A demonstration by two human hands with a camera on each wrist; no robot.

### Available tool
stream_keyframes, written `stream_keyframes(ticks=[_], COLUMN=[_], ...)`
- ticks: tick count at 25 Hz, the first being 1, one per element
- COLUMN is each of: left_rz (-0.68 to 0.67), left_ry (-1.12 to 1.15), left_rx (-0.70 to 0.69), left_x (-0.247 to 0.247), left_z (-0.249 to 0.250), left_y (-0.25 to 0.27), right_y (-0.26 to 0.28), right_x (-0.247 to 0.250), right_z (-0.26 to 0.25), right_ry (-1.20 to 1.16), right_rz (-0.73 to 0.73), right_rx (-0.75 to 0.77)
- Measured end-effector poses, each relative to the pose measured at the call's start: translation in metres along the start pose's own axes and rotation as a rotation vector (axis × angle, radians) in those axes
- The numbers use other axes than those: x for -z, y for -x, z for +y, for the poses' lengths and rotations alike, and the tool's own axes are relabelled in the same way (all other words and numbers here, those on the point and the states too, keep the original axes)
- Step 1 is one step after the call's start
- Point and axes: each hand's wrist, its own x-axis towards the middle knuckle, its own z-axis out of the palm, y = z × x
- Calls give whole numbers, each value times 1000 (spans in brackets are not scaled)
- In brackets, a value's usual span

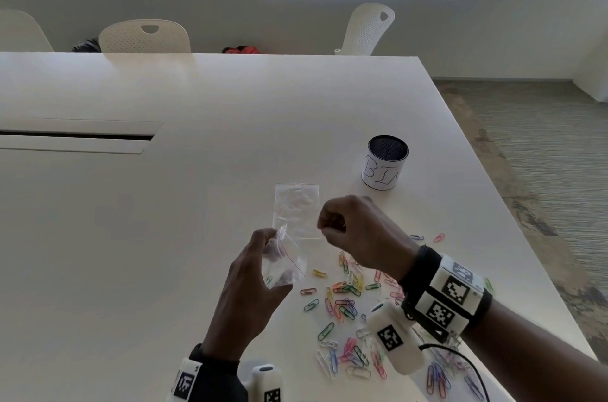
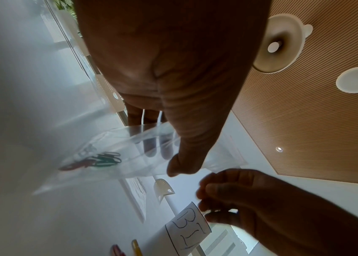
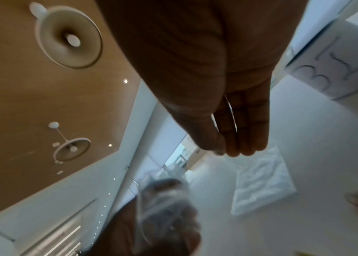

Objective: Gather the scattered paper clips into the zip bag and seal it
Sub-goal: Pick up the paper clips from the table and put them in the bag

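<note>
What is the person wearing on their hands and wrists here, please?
Both hands, left hand and right hand, are bare. Each wrist carries a black strap with white blocks printed with black-and-white square codes, plus a white rounded camera pod. A thin black cable trails from the right wrist.

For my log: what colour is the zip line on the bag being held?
Red: a thin red line across the zip bag, clearest in the head view.

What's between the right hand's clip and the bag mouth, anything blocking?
Nothing visible. The right hand pinches a pale paper clip just right of the zip bag, which the left hand holds up. Only open air lies between them; whether the mouth gapes is unclear.
</note>
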Motion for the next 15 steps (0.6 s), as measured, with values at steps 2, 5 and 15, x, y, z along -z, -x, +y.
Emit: stream_keyframes(ticks=[2,5,15], left_rz=[12,27,-2], left_ry=[3,-3,-23], left_rx=[7,15,26], left_x=[3,6,3], left_z=[-1,-1,-2], left_y=[1,2,5], right_y=[4,11,19], right_x=[-15,-41,-41], right_z=[13,26,49], right_ry=[38,120,262], right_rz=[-142,-387,-476], right_rx=[-10,57,152])
